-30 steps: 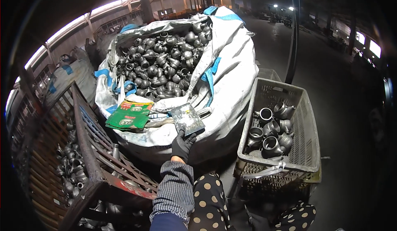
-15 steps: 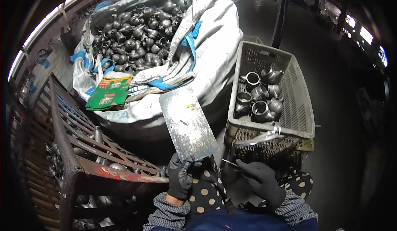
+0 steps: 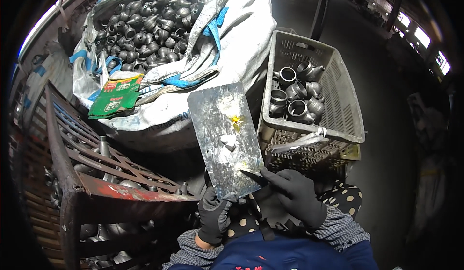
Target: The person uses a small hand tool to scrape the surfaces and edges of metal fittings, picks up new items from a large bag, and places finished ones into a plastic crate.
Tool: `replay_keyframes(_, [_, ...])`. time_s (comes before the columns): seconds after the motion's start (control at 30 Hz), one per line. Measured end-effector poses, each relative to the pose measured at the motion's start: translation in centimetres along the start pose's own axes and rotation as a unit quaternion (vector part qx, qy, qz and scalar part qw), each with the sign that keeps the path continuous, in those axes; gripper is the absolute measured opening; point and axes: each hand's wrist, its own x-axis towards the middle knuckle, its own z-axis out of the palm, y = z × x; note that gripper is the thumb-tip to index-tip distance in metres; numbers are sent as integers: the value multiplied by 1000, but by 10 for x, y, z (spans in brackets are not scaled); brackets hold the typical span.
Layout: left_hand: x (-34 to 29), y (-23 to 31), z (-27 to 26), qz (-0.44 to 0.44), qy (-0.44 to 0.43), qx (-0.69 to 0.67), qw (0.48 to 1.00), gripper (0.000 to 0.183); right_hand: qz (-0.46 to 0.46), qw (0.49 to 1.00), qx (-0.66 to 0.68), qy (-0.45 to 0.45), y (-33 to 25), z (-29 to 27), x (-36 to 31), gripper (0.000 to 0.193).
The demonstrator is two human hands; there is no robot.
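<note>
My left hand [image 3: 216,213], gloved in dark grey, grips the lower edge of a flat rectangular metal plate [image 3: 203,120], thumb on top. A white paste-like lump [image 3: 228,142] sits mid-plate, with a small yellow dab [image 3: 235,119] above it and pale smears around. In my gloved right hand [image 3: 296,196], closed with the index finger stretched forward, is a thin, pale blade-like tool [image 3: 249,172]. Its tip lies over the plate's lower right part, seemingly touching the surface. The tool's handle is hidden in the fist.
Ahead stands a big white woven sack [image 3: 241,43] of dark metal pipe fittings [image 3: 150,28], a green packet [image 3: 115,97] on its front. At right, a grey plastic crate [image 3: 340,84] holds several fittings. A rusty barred metal bin [image 3: 140,189] stands close at left.
The plate has tilted, so its surface looks darker and the lump and dab show clearly. My right hand has moved up and left, bringing the tool's tip over the plate.
</note>
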Motion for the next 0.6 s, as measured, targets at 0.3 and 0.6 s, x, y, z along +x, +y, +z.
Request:
replay_keyframes(0.3, [-1,-3,-5,14,9,77,997,19,-3,999,-39,-7,-6,-1,1,51])
replay_keyframes(0.6, [0,-10,-3,65,9,178,982,20,32,989,123,-79,13,3,2,44])
